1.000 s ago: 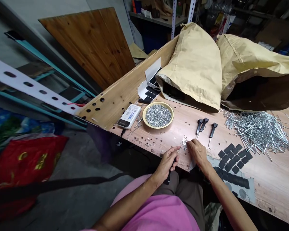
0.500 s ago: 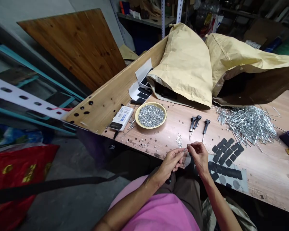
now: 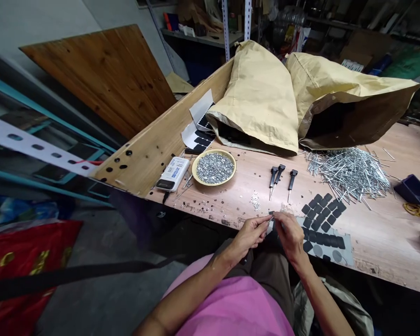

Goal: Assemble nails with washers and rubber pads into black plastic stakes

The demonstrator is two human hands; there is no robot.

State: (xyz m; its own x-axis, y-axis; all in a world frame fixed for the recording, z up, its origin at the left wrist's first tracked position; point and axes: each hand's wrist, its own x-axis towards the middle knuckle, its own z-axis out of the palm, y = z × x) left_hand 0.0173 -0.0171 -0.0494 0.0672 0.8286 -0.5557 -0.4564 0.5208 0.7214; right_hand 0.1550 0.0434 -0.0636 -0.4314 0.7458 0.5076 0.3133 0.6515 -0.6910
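My left hand [image 3: 249, 234] and my right hand [image 3: 290, 234] meet at the table's front edge, both with fingers pinched. Between their fingertips shows a small dark piece [image 3: 271, 213], with a thin metal pin partly hidden by the fingers below it. Just beyond lie three black-headed metal pins [image 3: 280, 173] and a scatter of small metal washers [image 3: 255, 200]. Beside my right hand, rows of black rounded pads [image 3: 324, 211] lie on the wood and on a grey backing sheet [image 3: 348, 255].
A yellow bowl [image 3: 195, 173] of tiny metal parts stands at left, beside a white device [image 3: 175, 171]. A heap of metal pins [image 3: 350, 175] lies at right, before two large paper sacks [image 3: 259, 98]. A dark blue bin [image 3: 413, 189] sits farther right. A wooden board [image 3: 168, 126] edges the table.
The view has shifted slightly to the right. My fingertips stay together; my right hand has turned a little, and the dark piece shows more plainly between them.
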